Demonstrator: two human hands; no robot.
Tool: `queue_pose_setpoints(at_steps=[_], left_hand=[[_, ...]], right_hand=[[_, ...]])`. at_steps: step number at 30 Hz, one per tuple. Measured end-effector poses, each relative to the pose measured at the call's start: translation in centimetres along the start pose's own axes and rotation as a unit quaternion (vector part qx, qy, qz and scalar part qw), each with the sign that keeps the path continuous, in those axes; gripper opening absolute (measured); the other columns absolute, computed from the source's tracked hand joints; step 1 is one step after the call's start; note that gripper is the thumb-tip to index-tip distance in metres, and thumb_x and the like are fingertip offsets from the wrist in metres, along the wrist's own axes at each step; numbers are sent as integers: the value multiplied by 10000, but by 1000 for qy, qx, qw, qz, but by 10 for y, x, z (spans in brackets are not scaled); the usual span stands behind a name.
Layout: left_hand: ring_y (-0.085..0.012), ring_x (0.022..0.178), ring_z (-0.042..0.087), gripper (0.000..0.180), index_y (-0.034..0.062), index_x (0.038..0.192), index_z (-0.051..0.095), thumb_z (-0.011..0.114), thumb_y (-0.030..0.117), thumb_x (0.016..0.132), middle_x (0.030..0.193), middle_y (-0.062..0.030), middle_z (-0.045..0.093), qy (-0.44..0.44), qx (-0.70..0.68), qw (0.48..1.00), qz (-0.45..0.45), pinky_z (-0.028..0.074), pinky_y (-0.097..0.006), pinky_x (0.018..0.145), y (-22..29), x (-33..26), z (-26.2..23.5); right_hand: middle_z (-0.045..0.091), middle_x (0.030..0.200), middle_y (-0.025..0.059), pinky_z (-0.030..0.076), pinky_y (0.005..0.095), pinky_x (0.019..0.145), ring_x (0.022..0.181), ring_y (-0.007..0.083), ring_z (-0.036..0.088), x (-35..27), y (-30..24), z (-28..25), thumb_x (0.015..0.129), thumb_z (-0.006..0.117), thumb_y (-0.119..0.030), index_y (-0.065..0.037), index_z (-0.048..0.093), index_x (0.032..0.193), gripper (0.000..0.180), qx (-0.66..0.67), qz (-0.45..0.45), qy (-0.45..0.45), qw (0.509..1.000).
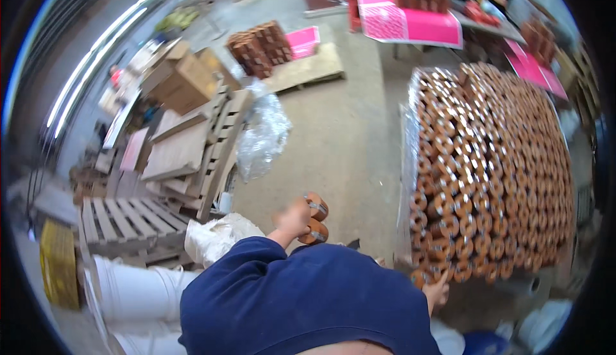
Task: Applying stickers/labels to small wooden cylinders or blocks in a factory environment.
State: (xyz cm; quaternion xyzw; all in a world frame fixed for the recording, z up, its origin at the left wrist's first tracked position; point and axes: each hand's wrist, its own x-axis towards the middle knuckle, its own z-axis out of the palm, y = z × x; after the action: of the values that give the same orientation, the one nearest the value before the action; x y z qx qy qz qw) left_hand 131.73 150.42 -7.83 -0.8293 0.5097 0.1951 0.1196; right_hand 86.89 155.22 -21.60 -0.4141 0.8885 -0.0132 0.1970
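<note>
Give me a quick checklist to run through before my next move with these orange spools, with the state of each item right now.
1. Left hand has a firm hold on the two orange spools: ok, fingers wrap them, both clear of the floor.
2. Right hand placed on the big stack of spools: ok, it touches the lowest near row.
3. Stack stands steady: cannot tell, rows look even but the base is hidden.
4. Floor path between the stack and the wooden pallets: ok, bare concrete.
5. Loose plastic wrap out of the way: not ok, it lies at the edge of that path.
</note>
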Motion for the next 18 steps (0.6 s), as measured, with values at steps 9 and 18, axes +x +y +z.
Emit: queue_pose_setpoints(at_steps=[9,18], left_hand=[[-284,941,547,688,265,1177,416,675,291,541,1073,-110,486,-11,-56,996,-70,463,-398,754,-26,-10,15],[-292,1007,515,689,247,1186,405,685,312,560,1108,-120,469,-11,-71,993,-89,439,-406,807,-58,10,13]], right_hand=[[412,1073,141,301,481,858,956,307,464,-5,25,7,701,612,-88,-294,192,1330,784,-25,104,-59,993],[450,1130,233,353,477,866,1040,367,455,-45,13,-12,725,617,-238,-149,313,1261,623,109,103,18,989]])
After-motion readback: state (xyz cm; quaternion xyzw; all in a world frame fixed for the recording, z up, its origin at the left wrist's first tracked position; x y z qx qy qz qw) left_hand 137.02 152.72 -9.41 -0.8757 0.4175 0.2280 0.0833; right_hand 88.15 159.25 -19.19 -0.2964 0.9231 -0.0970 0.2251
